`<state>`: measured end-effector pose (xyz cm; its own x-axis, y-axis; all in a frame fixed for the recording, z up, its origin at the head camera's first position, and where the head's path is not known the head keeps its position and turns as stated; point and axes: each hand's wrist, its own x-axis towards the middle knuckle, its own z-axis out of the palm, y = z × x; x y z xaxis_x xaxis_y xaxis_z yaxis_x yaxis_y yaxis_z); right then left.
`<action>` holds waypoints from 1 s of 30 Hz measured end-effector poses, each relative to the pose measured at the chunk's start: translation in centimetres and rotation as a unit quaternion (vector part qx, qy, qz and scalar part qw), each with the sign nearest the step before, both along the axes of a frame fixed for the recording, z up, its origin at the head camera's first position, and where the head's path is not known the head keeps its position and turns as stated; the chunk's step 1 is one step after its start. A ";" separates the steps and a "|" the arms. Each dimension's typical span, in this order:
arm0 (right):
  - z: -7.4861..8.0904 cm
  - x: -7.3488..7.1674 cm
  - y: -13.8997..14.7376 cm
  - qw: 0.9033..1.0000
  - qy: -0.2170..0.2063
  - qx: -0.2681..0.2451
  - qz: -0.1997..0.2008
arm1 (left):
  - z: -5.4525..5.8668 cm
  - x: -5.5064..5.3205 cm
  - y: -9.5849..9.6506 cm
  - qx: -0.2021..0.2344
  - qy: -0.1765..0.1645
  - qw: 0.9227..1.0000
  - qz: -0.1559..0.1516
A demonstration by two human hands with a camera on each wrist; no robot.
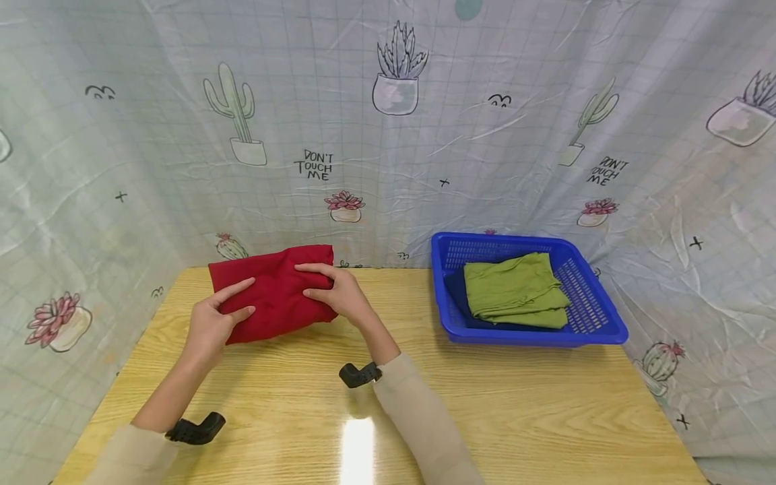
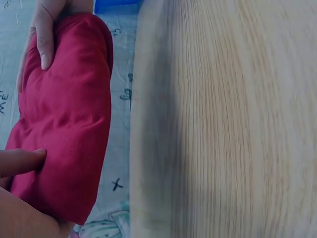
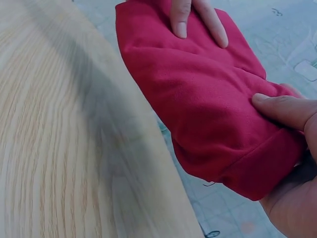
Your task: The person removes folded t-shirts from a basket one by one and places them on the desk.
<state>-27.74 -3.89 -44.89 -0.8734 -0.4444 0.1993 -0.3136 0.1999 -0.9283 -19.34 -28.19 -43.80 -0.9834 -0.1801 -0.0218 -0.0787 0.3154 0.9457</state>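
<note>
A folded red cloth (image 1: pixel 275 296) is held up above the back left of the table by both hands. My left hand (image 1: pixel 212 320) grips its left end, with thumb and index finger showing on the near face and the other fingers hidden. At the right end my right hand (image 1: pixel 339 289) grips it the same way, its remaining fingers out of sight behind the fabric. In the right wrist view the right thumb (image 3: pixel 282 106) presses on the folded red cloth (image 3: pixel 198 99). The left wrist view shows the cloth (image 2: pixel 74 99) as a thick, rounded fold.
A blue plastic basket (image 1: pixel 515 337) with perforated sides stands at the back right of the wooden table (image 1: pixel 291 411). Inside lie a folded green cloth (image 1: pixel 515 289) and a dark blue cloth (image 1: pixel 457 293) under it. A patterned curtain (image 1: pixel 448 135) hangs behind the table.
</note>
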 end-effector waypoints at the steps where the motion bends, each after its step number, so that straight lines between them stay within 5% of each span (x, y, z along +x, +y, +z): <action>1: -0.1 -0.2 -0.3 1.000 -0.002 0.001 -0.001 | 0.0 -0.2 -0.3 0.001 -0.002 1.000 0.002; 11: -0.3 -1.8 -3.2 0.999 -0.001 0.030 -0.017 | -0.1 -2.7 -3.7 -0.029 0.005 0.998 0.047; 19: -1.1 -3.8 -5.7 0.992 -0.002 0.085 -0.089 | -0.7 -6.9 -6.1 -0.089 -0.022 0.995 0.043; 26: -4.4 -5.3 -6.7 0.957 -0.022 0.258 -0.133 | -4.0 -10.8 -8.1 -0.181 -0.075 0.980 -0.016; 30: -5.3 -5.9 -6.6 0.952 -0.036 0.276 -0.127 | -5.1 -11.6 -8.3 -0.206 -0.099 0.973 -0.029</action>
